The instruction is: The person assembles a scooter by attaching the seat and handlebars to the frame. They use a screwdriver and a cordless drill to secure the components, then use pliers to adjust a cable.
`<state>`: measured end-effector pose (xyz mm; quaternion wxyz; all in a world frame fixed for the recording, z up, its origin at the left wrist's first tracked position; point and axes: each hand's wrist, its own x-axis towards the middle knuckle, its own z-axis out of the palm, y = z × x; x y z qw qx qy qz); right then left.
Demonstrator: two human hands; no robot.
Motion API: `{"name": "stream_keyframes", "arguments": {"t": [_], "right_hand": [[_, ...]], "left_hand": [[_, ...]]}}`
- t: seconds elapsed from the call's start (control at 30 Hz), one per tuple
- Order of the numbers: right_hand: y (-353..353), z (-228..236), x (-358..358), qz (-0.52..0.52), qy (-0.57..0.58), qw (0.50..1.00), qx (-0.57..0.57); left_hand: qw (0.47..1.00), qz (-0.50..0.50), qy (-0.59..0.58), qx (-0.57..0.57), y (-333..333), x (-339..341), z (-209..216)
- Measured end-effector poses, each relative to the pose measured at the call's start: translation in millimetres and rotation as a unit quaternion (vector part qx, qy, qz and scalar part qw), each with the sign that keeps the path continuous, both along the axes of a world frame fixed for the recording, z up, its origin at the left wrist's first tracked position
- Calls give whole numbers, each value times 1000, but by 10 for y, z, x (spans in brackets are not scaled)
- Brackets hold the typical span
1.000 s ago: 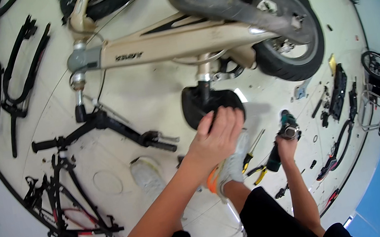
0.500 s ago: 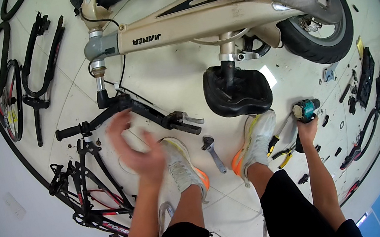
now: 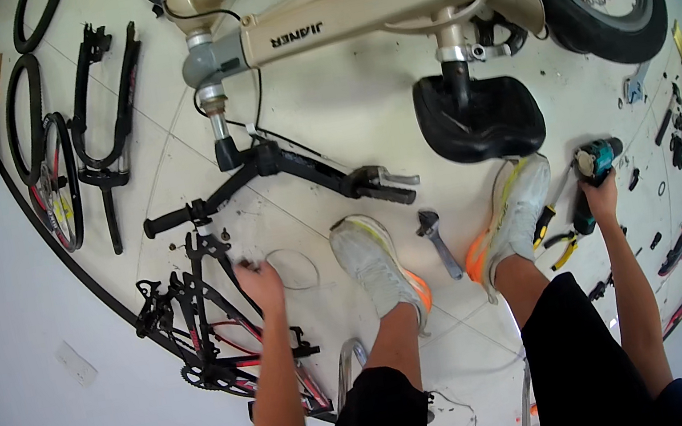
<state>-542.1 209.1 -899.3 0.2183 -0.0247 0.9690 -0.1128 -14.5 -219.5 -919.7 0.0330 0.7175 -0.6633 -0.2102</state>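
Head view: teal drill is gripped in right hand, body set crosswise just ahead; left hand is curled nearest black bicycle frame; any grasp there cannot be told.

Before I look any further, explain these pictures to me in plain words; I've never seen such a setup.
There is no robot here: a person works with bare hands. The pictures come from a wide fisheye camera worn on the head, looking down, so straight edges bend near the rim. The right hand holds a green-and-black power drill. The left hand is by a black-and-red bike frame; whether it holds anything is unclear. On the pale floor, an adjustable wrench lies between the person's shoes. Beyond is a beige two-wheeler with a black saddle.
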Motion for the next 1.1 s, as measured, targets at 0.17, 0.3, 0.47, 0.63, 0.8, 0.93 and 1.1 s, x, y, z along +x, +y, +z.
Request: {"name": "stream_keyframes", "arguments": {"t": [0.17, 0.3, 0.47, 0.63, 0.8, 0.93, 1.1], "right_hand": [[-326, 60, 292, 126, 198, 972, -7], [-1082, 676, 936, 196, 148, 954, -171], [-1504, 845, 1438, 186, -65, 956, -219], [-1629, 738, 1348, 175, -89, 958, -210], [-1672, 725, 1330, 203, -122, 946, -221], [-1716, 640, 1334, 203, -170, 935, -237], [-1821, 643, 1349, 235, -216, 920, -228]], "left_hand": [[994, -67, -4, -85, -539, 346, -326], [997, -23, -67, -13, -695, 170, -280], [996, -38, -80, -11, -670, 271, -277], [989, -106, -106, -7, -318, -129, -118], [1000, -5, 0, -28, -650, -61, -192], [984, 70, 132, 97, -833, -497, -45], [976, 129, 130, 120, -978, -423, -219]]}}
